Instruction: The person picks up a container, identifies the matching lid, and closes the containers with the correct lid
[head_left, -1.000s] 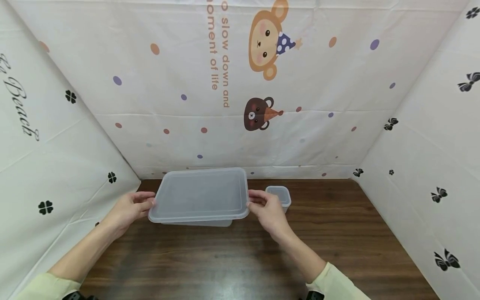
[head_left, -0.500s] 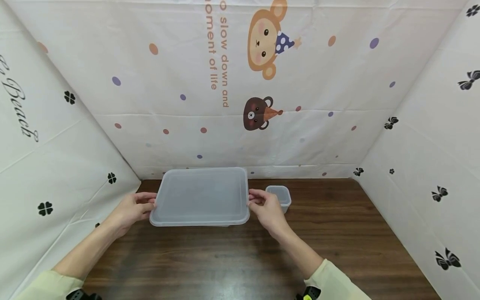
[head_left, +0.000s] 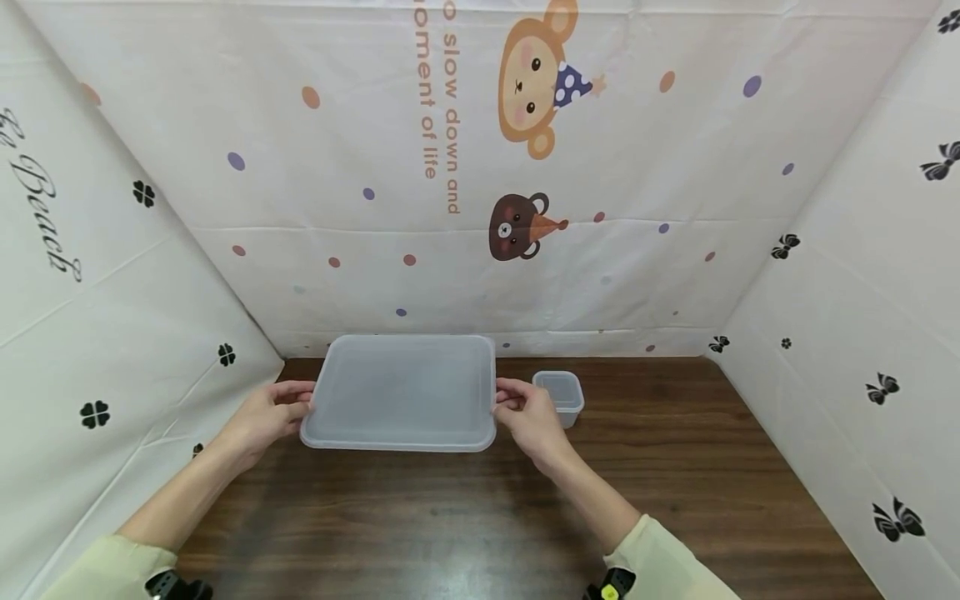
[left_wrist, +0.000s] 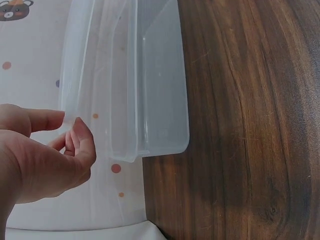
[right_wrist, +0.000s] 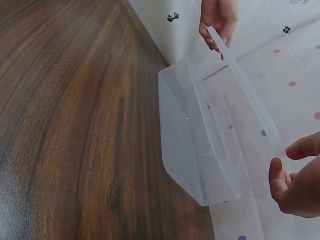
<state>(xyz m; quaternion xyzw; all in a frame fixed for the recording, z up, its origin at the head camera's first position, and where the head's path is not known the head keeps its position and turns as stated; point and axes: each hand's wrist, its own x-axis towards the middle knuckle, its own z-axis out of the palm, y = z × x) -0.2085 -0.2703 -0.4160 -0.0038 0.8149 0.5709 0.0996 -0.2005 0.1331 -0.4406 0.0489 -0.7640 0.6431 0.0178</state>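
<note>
A large translucent lid (head_left: 401, 392) is held level by both hands, one at each short end. My left hand (head_left: 262, 419) pinches its left edge between thumb and fingers. At the right edge my right hand (head_left: 531, 421) does the same. Both wrist views show a gap between the lid and the clear rectangular plastic box (left_wrist: 165, 85) standing below it on the table. The box (right_wrist: 187, 130) is open at the top, and I see nothing inside. From the head view the lid hides it.
A small clear lidded container (head_left: 561, 396) stands just right of my right hand. The brown wooden table (head_left: 450, 517) meets a printed white cloth wall (head_left: 375, 283) at the back, with more cloth walls on both sides.
The lid's near edge has dropped and levelled, with a slight shift of the lid over the box, whose front side is now covered from above. Both hands keep their hold.
</note>
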